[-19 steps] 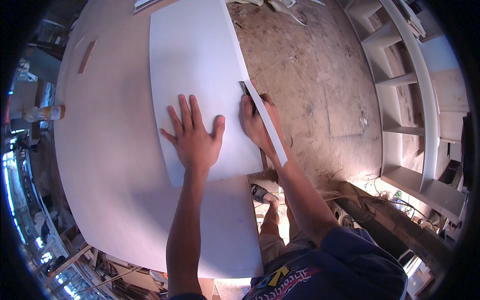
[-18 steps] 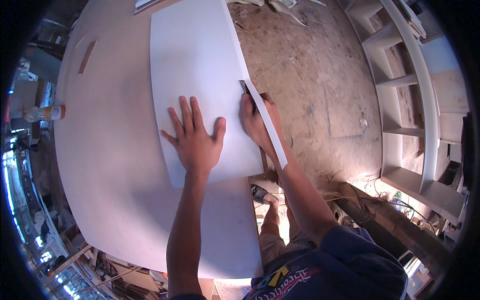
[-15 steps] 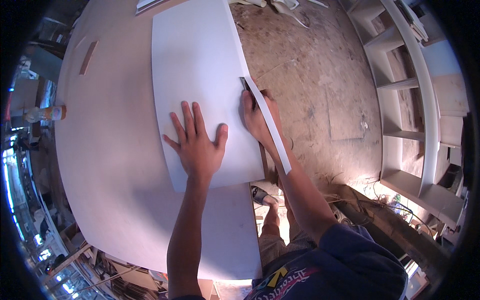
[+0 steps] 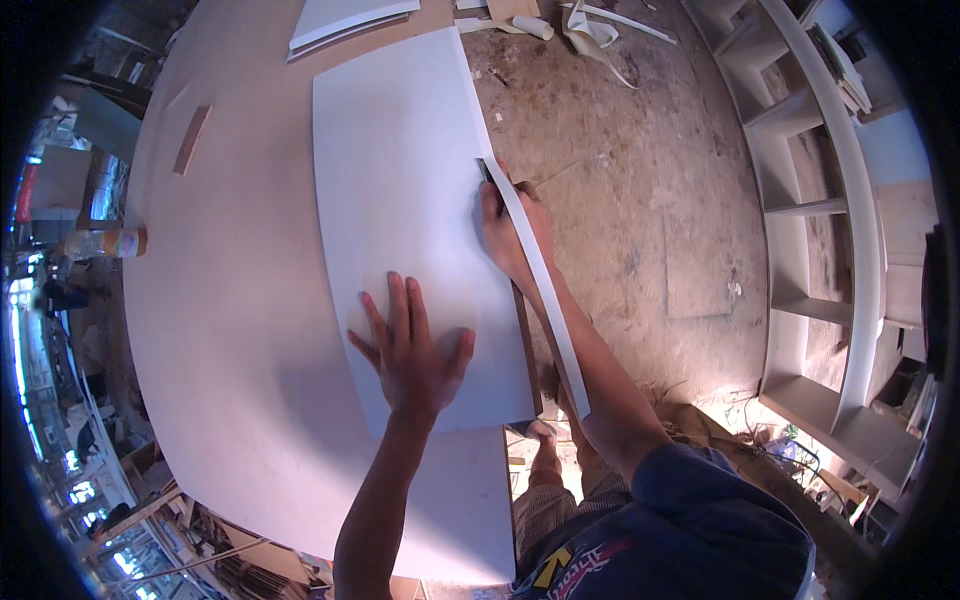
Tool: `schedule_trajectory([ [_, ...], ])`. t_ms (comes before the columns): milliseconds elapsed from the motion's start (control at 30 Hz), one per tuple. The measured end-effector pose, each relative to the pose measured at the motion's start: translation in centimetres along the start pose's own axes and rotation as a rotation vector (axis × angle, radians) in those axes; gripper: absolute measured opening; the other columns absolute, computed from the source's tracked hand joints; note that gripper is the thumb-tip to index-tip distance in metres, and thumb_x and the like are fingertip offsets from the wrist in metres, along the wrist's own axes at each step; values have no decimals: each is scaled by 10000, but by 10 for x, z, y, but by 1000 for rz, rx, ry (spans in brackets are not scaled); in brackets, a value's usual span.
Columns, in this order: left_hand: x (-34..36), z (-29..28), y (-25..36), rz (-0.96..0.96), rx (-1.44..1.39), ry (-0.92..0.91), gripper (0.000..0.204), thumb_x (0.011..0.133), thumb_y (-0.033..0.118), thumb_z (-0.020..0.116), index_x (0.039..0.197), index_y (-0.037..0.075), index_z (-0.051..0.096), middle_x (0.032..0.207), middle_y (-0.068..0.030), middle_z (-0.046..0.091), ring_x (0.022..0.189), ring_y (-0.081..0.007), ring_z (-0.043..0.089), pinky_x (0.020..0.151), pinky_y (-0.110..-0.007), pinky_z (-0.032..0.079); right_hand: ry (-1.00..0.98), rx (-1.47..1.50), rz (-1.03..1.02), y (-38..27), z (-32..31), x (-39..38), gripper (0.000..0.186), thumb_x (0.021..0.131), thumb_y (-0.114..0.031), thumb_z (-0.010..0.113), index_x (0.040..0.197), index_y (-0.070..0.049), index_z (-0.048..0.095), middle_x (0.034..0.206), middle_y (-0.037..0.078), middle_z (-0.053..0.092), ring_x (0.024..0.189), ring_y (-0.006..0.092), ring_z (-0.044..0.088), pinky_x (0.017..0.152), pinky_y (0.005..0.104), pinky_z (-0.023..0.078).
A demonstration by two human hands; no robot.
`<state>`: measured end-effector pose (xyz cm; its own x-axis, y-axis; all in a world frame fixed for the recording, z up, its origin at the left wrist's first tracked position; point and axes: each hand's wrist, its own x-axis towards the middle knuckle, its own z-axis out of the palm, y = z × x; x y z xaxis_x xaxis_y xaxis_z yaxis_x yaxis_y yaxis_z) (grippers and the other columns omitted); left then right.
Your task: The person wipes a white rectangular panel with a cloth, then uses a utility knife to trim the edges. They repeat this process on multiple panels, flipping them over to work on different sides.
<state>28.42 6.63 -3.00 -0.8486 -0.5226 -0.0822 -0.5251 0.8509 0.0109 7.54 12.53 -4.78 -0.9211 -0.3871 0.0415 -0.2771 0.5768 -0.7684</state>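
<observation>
A white sheet-covered panel (image 4: 400, 170) lies on the large pale table board. My left hand (image 4: 415, 360) rests flat on its near half, fingers spread. At the panel's right edge my right hand (image 4: 515, 225) is closed around a cutter (image 4: 486, 172); only a small dark metal part shows, the rest hidden by the fingers. A narrow white strip (image 4: 545, 285), still joined to the sheet at the far end, peels away beside the cutter. It passes over my right hand and forearm, its loose end near the elbow.
More white panels (image 4: 350, 22) lie at the table's far end. A small wooden strip (image 4: 192, 140) and a bottle (image 4: 105, 243) are on the left. Curled offcuts (image 4: 590, 32) lie on the brown floor (image 4: 620, 200). A white shelf frame (image 4: 860, 250) stands at the right.
My right hand has slid farther away along the panel's edge with the cutter, and the loose strip is longer. My left hand stays on the panel. The whole view has shifted.
</observation>
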Motion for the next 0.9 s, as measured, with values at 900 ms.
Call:
schedule_trajectory([
  [900, 4, -4, -4, 22, -13, -172, 1062, 886, 755, 453, 1601, 11, 203, 1681, -174, 181, 1527, -530, 31, 1099, -816, 31, 81, 73, -10, -12, 73, 291, 399, 983, -281, 484, 1220, 6, 629, 1032, 311, 697, 1061, 482, 654, 912, 547, 529],
])
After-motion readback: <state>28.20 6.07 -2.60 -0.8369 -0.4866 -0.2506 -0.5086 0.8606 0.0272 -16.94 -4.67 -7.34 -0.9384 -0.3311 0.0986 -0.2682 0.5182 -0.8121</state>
